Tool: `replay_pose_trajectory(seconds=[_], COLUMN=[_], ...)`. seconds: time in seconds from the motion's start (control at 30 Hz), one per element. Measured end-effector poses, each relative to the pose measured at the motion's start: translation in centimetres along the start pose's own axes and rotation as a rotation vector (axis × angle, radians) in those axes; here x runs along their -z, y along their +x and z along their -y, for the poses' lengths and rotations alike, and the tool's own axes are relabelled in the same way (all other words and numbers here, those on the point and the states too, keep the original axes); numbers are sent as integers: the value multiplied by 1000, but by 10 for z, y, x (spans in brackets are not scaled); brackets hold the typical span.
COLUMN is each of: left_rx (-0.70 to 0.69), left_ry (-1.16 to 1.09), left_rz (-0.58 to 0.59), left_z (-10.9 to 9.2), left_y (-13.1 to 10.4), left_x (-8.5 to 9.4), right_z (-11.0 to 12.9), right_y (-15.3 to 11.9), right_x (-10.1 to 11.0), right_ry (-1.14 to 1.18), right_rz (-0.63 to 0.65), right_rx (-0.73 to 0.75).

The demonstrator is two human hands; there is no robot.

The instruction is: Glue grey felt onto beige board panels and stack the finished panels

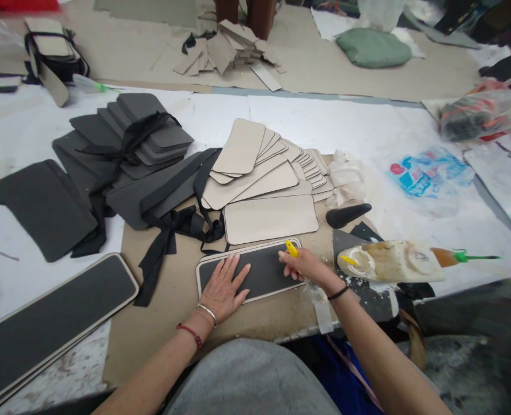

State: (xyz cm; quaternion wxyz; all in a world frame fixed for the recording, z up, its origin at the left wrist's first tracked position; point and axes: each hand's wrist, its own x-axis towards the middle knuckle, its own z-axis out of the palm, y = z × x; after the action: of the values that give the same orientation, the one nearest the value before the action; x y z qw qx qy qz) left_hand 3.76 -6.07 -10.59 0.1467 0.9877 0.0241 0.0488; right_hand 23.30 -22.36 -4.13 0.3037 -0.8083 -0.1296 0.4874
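Panel point(261, 276), dark with a pale border, lies flat at the lower centre of the frame, on top of another pale-edged piece and over a brown sheet point(151, 340) that covers the surface. Your left hand point(221, 291) rests on its dark face, fingers spread, that grip wide and closed around nothing; your right hand point(303, 265), at the panel's right end, has its grip narrow around a yellow tool point(291, 249). Judging by its thin edge, the panel should feel light and fairly stiff, though its corners may crease if you pinch hard. The face looks matt, so it probably slips little under your palm, while the layers beneath could slide. You'd best take it by its two long edges, near the middle, with even, gentle pressure.
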Motion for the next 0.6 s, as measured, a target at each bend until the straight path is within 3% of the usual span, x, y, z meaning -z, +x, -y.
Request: replay_pose_trajectory(seconds=[0.17, 0.3, 0.4, 0.5, 0.6], left_rx=[0, -13, -25, 171, 578], left_ry=[1, 6, -2, -66, -230], left_rz=[-3, -24, -43, -174, -342], left_z=[1, 3, 2, 2, 7], left_y=[0, 0, -2, -15, -35], left_x=[-1, -4, 0, 11, 20], right_z=[-12, -15, -16, -23, -34], right_y=[25, 21, 10, -1, -7], right_x=[-6, -2, 7, 17, 18], right_ry=[297, 360, 313, 152, -99], right_rz=[63, 100, -28, -299, -397], right_rx=[-153, -111, -12, 59, 54])
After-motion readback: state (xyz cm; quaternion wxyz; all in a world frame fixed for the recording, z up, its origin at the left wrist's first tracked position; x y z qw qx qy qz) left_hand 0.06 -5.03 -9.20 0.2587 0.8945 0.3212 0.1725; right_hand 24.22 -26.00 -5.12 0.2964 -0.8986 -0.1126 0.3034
